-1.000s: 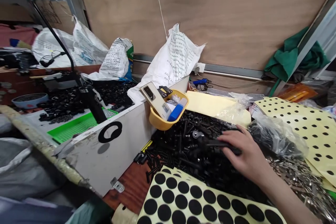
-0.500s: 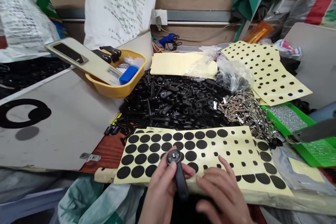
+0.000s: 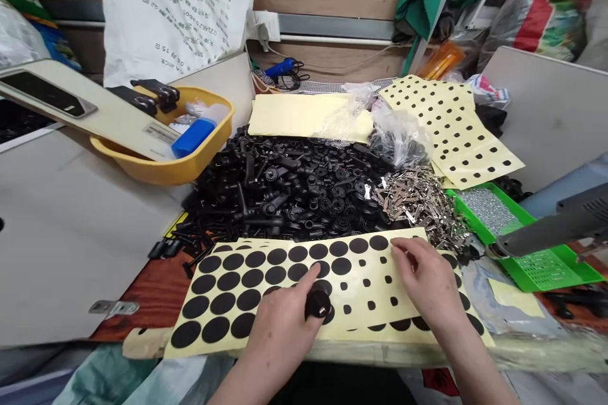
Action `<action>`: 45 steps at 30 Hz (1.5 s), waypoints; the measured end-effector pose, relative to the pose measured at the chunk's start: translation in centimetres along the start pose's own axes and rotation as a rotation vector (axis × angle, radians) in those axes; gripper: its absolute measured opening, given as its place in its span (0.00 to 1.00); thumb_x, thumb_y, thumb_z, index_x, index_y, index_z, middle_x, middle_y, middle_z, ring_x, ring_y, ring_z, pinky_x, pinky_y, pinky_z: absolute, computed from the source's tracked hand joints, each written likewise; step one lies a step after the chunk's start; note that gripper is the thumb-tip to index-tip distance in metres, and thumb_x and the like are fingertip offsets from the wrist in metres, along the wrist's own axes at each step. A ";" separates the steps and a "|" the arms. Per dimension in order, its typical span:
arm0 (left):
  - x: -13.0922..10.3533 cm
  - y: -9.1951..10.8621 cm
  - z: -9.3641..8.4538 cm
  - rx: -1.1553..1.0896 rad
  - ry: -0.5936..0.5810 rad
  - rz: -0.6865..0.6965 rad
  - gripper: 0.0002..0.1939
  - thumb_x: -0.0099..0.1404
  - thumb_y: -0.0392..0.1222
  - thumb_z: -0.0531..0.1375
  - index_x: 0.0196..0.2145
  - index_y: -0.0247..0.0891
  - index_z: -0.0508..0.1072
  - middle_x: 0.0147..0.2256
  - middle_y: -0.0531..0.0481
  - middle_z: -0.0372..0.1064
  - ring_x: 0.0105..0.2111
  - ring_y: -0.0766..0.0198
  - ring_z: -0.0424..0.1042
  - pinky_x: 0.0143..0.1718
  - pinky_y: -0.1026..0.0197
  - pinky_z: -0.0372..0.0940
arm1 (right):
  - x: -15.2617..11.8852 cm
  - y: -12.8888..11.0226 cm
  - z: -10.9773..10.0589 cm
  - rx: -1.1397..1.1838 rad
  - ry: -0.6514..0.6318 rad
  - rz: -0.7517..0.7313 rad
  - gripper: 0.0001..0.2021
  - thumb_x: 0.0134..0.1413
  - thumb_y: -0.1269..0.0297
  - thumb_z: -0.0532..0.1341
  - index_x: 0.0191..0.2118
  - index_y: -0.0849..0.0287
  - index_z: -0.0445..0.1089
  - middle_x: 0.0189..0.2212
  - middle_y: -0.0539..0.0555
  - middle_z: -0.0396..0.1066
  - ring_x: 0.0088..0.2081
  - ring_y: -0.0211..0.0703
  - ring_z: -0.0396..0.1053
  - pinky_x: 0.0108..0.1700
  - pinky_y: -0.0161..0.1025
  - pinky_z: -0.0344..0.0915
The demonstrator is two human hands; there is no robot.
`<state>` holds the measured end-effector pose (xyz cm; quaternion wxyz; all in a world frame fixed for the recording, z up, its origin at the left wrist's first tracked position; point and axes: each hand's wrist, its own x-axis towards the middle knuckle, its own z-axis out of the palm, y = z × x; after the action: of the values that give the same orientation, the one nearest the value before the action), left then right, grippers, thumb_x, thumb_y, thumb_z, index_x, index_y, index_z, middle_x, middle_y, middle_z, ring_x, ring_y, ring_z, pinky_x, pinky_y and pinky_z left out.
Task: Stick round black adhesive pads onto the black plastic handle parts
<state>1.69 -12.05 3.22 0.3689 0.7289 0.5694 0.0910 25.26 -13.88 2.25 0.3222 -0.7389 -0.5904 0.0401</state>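
Observation:
My left hand [image 3: 287, 313] is wrapped round a black plastic crank handle [image 3: 318, 302]. Its round end shows beside the thumb side; the rest is hidden. The index finger reaches out over a yellow sheet of round black stickers [image 3: 255, 258]. At the sheet's upper right, my right hand [image 3: 422, 272] has its fingers drawn together just beside the last sticker of the top row [image 3: 379, 243]. Whether anything is between those fingertips is hidden. On the sheet's right part only small black dots [image 3: 366, 283] show where no large circles lie.
Behind the sheet spreads a heap of black plastic parts [image 3: 285, 190], with metal clips [image 3: 413, 199] at its right. A green tray [image 3: 527, 266] stands right, under a grey tool [image 3: 555, 224]. A yellow bin [image 3: 161, 168] holding a phone box [image 3: 95, 107] stands left.
My left hand has turned over with the crank handle, its index finger now stretched across the sheet. My right hand has moved up to the sheet's top row and its fingers have closed. The view has shifted right.

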 end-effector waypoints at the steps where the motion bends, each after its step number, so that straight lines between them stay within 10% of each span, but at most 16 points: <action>1: 0.1 -0.2 -0.1 0.127 -0.036 0.022 0.31 0.59 0.41 0.56 0.61 0.41 0.63 0.27 0.47 0.75 0.30 0.53 0.72 0.36 0.56 0.63 | 0.1 0.1 -0.1 0.019 -0.010 0.004 0.13 0.58 0.59 0.53 0.37 0.57 0.73 0.35 0.57 0.75 0.32 0.48 0.72 0.34 0.44 0.67; 15: 0.3 -3.6 -3.8 0.054 -0.139 -0.050 0.31 0.54 0.46 0.63 0.57 0.55 0.67 0.32 0.52 0.77 0.27 0.59 0.69 0.29 0.65 0.58 | -2.1 0.3 1.0 0.121 -0.080 0.036 0.12 0.59 0.58 0.55 0.35 0.58 0.73 0.32 0.56 0.73 0.27 0.43 0.70 0.29 0.39 0.66; 27: 3.2 3.3 -0.2 0.165 -0.226 0.378 0.38 0.49 0.30 0.53 0.59 0.46 0.65 0.28 0.51 0.75 0.26 0.59 0.70 0.30 0.62 0.60 | -1.5 -0.4 2.7 -0.155 -0.143 0.002 0.08 0.57 0.62 0.57 0.35 0.57 0.73 0.30 0.54 0.72 0.27 0.45 0.71 0.26 0.38 0.62; 45: 5.6 5.9 0.0 0.242 -0.328 0.420 0.36 0.46 0.32 0.53 0.55 0.44 0.68 0.19 0.56 0.63 0.25 0.58 0.66 0.35 0.59 0.60 | -1.5 -0.6 3.0 0.097 -0.081 0.222 0.06 0.51 0.65 0.58 0.28 0.53 0.72 0.24 0.49 0.68 0.23 0.41 0.66 0.26 0.36 0.58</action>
<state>8.05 -7.52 5.38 0.3395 0.8745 0.3457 -0.0224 23.02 -13.86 -0.26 0.3272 -0.7811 -0.5147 0.1339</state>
